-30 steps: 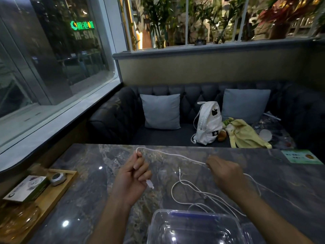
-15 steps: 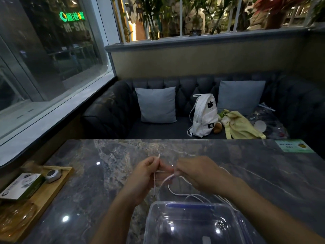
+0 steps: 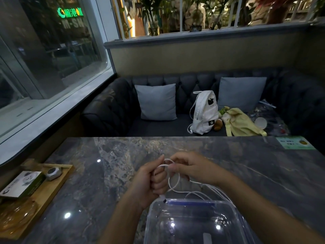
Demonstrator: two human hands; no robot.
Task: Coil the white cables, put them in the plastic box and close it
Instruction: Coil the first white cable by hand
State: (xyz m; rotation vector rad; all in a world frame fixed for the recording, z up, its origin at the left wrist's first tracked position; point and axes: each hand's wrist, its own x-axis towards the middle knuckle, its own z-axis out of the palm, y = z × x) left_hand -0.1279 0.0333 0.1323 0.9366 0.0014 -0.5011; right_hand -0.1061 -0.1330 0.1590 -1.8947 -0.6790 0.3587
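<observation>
Right now my left hand (image 3: 151, 182) is curled round a small loop of the white cable (image 3: 165, 165), and my right hand (image 3: 193, 168) pinches that loop at its top, just beyond the plastic box (image 3: 190, 203). The cable looks light, limp and springy, so I'd pinch where the turns cross. The counter (image 3: 105, 182) is polished dark stone in a dim booth.

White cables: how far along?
Done: nothing boxed; the plastic box stands open, no cable visible inside. In hand: the left hand grips a few loops of white cable and the right hand pinches it. Left: loose lengths beside the box, boxing, closing.
</observation>
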